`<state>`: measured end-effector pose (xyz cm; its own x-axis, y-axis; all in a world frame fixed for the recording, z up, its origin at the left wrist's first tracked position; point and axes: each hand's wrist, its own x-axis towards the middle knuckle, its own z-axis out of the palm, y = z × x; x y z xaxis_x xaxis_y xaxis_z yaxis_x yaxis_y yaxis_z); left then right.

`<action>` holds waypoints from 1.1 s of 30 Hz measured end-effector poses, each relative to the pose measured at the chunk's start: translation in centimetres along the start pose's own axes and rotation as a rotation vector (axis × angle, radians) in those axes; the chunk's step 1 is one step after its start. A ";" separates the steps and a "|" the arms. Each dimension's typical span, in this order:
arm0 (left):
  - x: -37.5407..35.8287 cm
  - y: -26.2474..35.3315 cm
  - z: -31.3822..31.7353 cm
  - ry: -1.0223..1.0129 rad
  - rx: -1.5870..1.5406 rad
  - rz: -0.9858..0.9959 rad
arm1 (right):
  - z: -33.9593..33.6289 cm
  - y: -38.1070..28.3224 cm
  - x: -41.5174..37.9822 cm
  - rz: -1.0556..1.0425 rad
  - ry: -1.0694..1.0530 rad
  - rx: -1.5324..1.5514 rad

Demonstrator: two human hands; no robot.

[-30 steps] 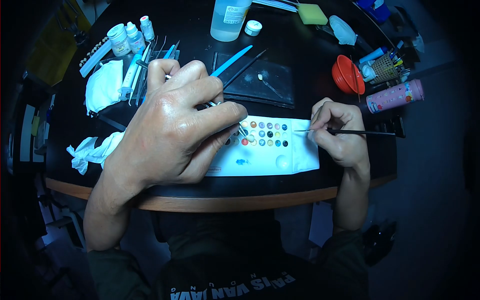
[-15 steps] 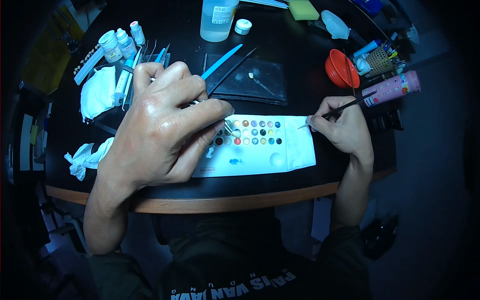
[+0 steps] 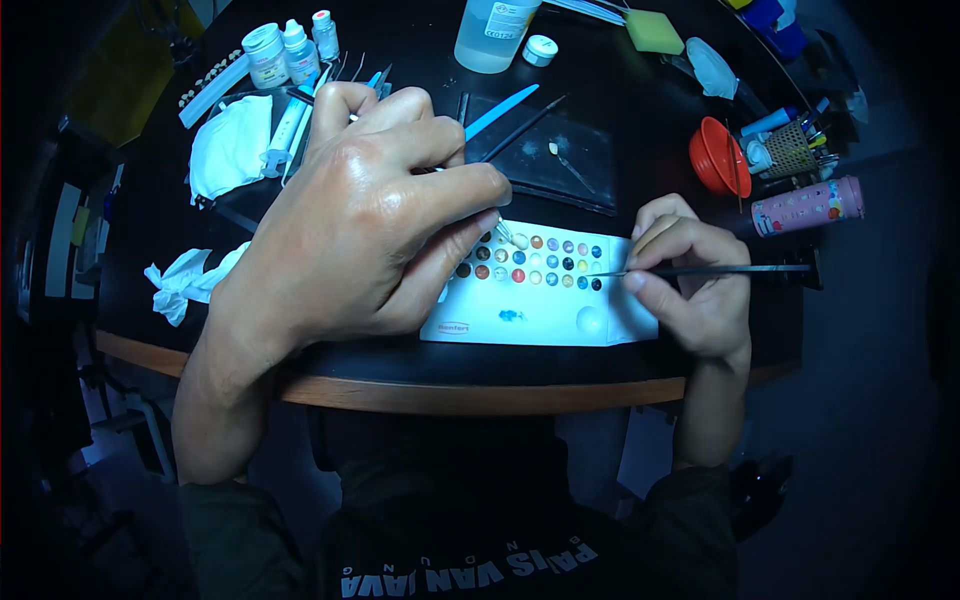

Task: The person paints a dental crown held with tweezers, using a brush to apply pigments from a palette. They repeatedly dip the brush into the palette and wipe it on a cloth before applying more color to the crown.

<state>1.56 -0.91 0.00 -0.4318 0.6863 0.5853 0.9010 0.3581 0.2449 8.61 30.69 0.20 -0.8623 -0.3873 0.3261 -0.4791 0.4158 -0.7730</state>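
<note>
My left hand (image 3: 370, 215) is closed around metal tweezers (image 3: 503, 230); their tips grip a small pale, tooth-shaped piece (image 3: 519, 241) over the upper rows of wells. Beneath lies a white paint palette (image 3: 545, 328) with rows of small coloured wells and a blue smear below them. My right hand (image 3: 690, 275) pinches a thin dark paintbrush (image 3: 715, 268), held nearly level. Its fine tip points left, at the lower right wells. White paper (image 3: 635, 322) sticks out at the palette's right end, under that hand. Part of the palette's left side is hidden behind my left hand.
Behind the palette sits a dark slab (image 3: 575, 165) with a blue-handled tool (image 3: 505, 112). Jars (image 3: 265, 58), a white cloth mask (image 3: 232, 150) and crumpled tissue (image 3: 185, 285) are at left. A red bowl (image 3: 715, 160), pen basket (image 3: 790, 150) and pink bottle (image 3: 808, 207) stand right.
The brush has swung level, and its tip has gone from the white paper to the coloured wells. My left hand still holds the tweezers and pale piece. The whole view has shifted slightly.
</note>
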 end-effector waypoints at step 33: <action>0.2 0.3 0.0 -0.037 0.008 0.003 | -0.9 0.0 -0.1 0.002 -0.250 -0.010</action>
<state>1.73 -0.65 0.15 -0.4309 0.7099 0.5571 0.9018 0.3612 0.2372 8.53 31.46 0.64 -0.7968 -0.5772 0.1787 -0.4797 0.4245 -0.7680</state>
